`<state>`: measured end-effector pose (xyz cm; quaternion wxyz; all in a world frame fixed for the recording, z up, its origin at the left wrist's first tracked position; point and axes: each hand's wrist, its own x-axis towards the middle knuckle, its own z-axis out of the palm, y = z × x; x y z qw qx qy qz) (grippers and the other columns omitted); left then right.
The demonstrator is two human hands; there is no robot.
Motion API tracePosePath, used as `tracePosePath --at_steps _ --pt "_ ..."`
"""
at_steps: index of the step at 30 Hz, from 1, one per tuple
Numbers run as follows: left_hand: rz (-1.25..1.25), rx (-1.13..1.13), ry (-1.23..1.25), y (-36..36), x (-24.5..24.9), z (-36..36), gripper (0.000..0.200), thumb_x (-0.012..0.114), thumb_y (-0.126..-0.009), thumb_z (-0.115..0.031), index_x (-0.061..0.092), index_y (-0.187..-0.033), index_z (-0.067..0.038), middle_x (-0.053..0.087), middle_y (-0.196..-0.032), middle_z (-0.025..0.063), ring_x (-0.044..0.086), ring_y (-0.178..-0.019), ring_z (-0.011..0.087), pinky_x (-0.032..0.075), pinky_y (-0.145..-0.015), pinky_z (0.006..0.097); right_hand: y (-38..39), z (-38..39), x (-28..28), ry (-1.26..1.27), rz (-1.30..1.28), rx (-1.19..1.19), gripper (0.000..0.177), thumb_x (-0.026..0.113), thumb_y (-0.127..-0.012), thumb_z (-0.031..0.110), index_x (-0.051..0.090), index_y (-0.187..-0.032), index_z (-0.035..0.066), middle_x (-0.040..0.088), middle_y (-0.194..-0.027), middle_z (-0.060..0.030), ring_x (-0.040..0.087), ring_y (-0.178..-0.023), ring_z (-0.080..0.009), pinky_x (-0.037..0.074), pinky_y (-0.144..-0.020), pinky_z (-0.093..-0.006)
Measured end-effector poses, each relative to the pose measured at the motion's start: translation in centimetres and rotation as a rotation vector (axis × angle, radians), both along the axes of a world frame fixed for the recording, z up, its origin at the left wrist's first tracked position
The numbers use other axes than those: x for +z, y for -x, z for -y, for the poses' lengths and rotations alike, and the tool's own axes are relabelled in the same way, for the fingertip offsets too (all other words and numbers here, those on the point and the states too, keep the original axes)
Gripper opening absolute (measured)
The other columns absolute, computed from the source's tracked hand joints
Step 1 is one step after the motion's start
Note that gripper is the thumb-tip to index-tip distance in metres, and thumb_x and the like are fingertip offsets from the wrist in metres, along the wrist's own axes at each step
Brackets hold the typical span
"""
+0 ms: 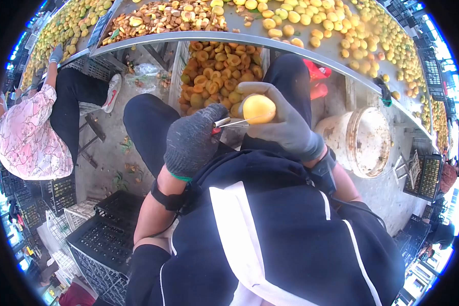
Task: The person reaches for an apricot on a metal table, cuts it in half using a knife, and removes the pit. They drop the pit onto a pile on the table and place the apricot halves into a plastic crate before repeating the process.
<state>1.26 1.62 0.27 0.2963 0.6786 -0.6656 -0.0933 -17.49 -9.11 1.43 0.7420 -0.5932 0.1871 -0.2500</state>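
Note:
My left hand [196, 137], in a dark grey knitted glove, is closed around a small knife [223, 123] with a bit of red at its handle. The thin metal blade points right and meets a yellow apricot [259, 109]. My right hand [288, 122], in a lighter grey glove, grips that apricot between thumb and fingers. Both hands are above my lap. Just beyond them, between my knees, a crate [182, 66] holds halved orange apricots [219, 71].
A metal-edged table [311, 50] bears whole apricots and a heap of pits or cut pieces [163, 20]. A dirty white bucket [370, 143] lies at right. Black crates [107, 229] are at lower left. A co-worker in a pink patterned top [30, 137] sits at left.

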Motion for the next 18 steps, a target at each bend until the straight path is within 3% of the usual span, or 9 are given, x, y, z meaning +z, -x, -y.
tracePosePath --at_steps 2,13,15,18 --pt "0.018 0.002 -0.013 0.1 0.0 0.0 0.026 0.064 -0.08 -0.011 0.067 -0.105 -0.014 0.068 -0.086 0.0136 0.067 -0.075 0.0324 0.053 -0.065 0.0394 -0.1 -0.1 0.0 0.054 -0.058 0.017 0.06 0.075 -0.081 0.002 0.044 -0.132 0.005 0.051 -0.117 -0.0015 0.052 -0.106 -0.0083 0.046 -0.095 -0.0254" --pt "-0.044 0.073 0.072 1.0 -1.6 -0.7 0.026 0.063 -0.08 -0.009 0.067 -0.105 -0.011 0.067 -0.084 0.0136 0.067 -0.074 0.0318 0.053 -0.065 0.0399 -0.3 -0.9 0.3 -0.111 -0.098 -0.005 0.05 0.074 -0.083 0.003 0.047 -0.125 0.006 0.052 -0.109 -0.001 0.053 -0.1 -0.0077 0.046 -0.088 -0.0238" --pt "-0.085 0.091 -0.055 1.4 -0.9 -0.8 0.027 0.062 -0.08 -0.002 0.067 -0.107 -0.006 0.068 -0.095 0.0189 0.067 -0.089 0.0351 0.054 -0.077 0.0389 -0.4 -1.1 0.2 -0.085 -0.103 -0.04 0.049 0.073 -0.083 0.003 0.047 -0.125 0.006 0.052 -0.108 -0.0009 0.053 -0.099 -0.0075 0.046 -0.087 -0.0238" --pt "-0.089 0.104 -0.068 1.5 -0.7 -0.8 0.027 0.063 -0.08 -0.003 0.067 -0.107 -0.006 0.068 -0.097 0.0187 0.068 -0.091 0.034 0.054 -0.079 0.038 -0.5 -1.2 0.5 -0.11 -0.114 -0.048 0.048 0.072 -0.084 0.003 0.047 -0.125 0.006 0.052 -0.108 -0.0014 0.053 -0.098 -0.0075 0.046 -0.087 -0.0243"
